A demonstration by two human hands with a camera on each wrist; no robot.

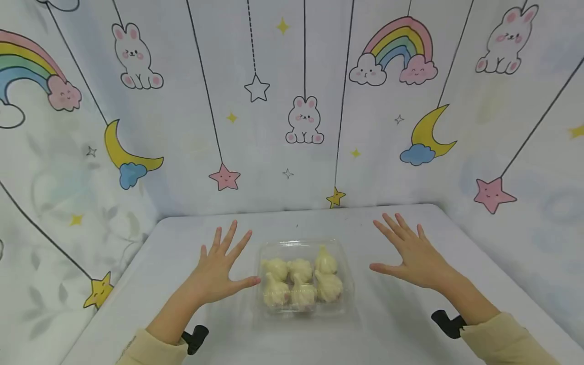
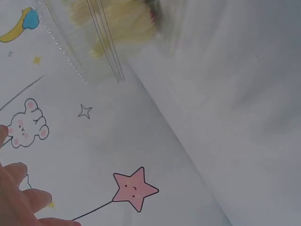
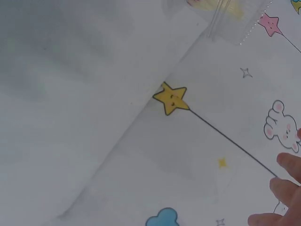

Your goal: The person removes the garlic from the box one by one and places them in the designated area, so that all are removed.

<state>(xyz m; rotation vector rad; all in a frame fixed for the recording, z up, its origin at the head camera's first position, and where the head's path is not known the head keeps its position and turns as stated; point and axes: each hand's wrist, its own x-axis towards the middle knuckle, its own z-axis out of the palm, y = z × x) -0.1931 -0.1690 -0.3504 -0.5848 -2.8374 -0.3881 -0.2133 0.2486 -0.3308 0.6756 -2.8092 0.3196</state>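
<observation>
On the white table sits a clear plastic box point(image 1: 303, 309) with its lid down. Inside are several pale yellow, bulb-shaped pieces point(image 1: 329, 288) with pointed tips, set in two rows. My left hand point(image 1: 213, 274) hovers left of the box with its fingers spread. Its thumb tip lies close to the box's left side; whether they touch, I cannot tell. To the right, farther from the box, my right hand point(image 1: 417, 258) is held with fingers spread and nothing in it. Both wrist views catch only part of the box point(image 2: 75, 52), along the top edge, and some fingertips.
A white table point(image 1: 301, 350) spreads under both hands. Behind it and on both sides hangs a pale cloth point(image 1: 274, 152) printed with rabbits, stars, moons and rainbows. Each wrist wears a black mount, the left one point(image 1: 196, 339) and the right one point(image 1: 448, 324), beside a beige sleeve.
</observation>
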